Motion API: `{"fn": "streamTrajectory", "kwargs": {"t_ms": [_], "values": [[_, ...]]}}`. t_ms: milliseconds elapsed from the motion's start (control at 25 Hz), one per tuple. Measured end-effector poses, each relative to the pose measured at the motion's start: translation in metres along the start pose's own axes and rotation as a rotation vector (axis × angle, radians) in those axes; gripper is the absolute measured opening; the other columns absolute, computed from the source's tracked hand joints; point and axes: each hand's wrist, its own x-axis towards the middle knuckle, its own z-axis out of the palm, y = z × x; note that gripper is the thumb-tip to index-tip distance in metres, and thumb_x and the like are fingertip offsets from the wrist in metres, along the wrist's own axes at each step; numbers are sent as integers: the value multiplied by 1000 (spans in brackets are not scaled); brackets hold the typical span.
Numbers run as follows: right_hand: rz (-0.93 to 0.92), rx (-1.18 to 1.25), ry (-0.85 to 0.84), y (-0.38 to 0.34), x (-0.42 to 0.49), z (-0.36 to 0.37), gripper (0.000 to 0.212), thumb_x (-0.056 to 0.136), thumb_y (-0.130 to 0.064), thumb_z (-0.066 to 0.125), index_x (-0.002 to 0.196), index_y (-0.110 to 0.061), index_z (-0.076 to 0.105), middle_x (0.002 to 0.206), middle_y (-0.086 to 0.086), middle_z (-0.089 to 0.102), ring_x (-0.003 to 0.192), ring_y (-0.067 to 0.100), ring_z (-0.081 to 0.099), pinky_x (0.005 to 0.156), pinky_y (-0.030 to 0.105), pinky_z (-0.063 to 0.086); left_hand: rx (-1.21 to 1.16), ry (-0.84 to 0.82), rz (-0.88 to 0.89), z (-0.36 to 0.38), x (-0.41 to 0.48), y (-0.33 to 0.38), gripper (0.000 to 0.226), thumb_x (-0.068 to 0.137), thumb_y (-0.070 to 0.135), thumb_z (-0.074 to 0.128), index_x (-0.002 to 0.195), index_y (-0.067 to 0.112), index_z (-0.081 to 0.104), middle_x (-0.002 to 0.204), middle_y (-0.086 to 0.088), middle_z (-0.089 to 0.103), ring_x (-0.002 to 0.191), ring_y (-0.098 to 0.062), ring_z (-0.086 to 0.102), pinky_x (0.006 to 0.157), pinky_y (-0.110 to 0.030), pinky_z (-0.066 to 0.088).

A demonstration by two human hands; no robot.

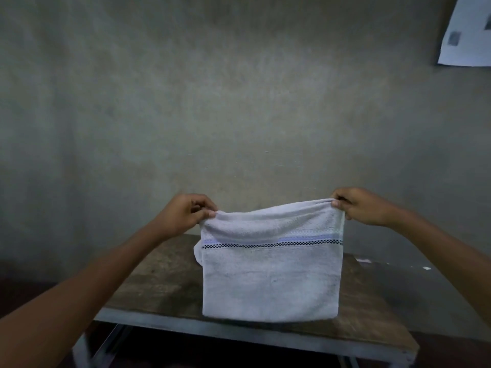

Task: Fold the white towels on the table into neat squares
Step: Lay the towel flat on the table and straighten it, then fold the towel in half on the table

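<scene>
A white towel with a blue band and a black checkered stripe hangs doubled over in the air above the table. My left hand pinches its upper left corner. My right hand pinches the upper right corner. The towel's top edge sags a little between the two hands, and its lower edge hangs near the table's front edge. Whatever lies on the table behind the towel is hidden.
The small brown table has a grey metal frame and stands against a bare grey wall. A white sheet of paper is pinned to the wall at the upper right. Dark floor shows on both sides.
</scene>
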Motion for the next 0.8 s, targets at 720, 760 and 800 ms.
{"fn": "streamTrajectory", "kwargs": {"t_ms": [720, 760, 800], "values": [[73, 27, -51, 31, 23, 14, 18, 96, -12, 48, 80, -8, 54, 60, 5, 55, 47, 10, 53, 46, 16, 40, 224, 76, -30, 25, 42, -22, 9, 86, 5, 63, 88, 13, 64, 78, -4, 65, 65, -1, 54, 63, -18, 39], [74, 13, 36, 35, 29, 15, 17, 96, -11, 49, 80, -7, 54, 60, 6, 55, 47, 11, 53, 47, 18, 41, 284, 44, -18, 28, 50, -25, 11, 87, 5, 62, 97, 8, 66, 85, -9, 67, 74, -10, 59, 67, -22, 39], [79, 11, 123, 38, 36, 16, 17, 96, -10, 49, 81, -6, 54, 62, 9, 55, 49, 15, 54, 51, 24, 43, 368, 10, 2, 30, 61, -27, 17, 88, 5, 59, 103, 3, 66, 93, -13, 69, 83, -21, 62, 71, -23, 40]]}}
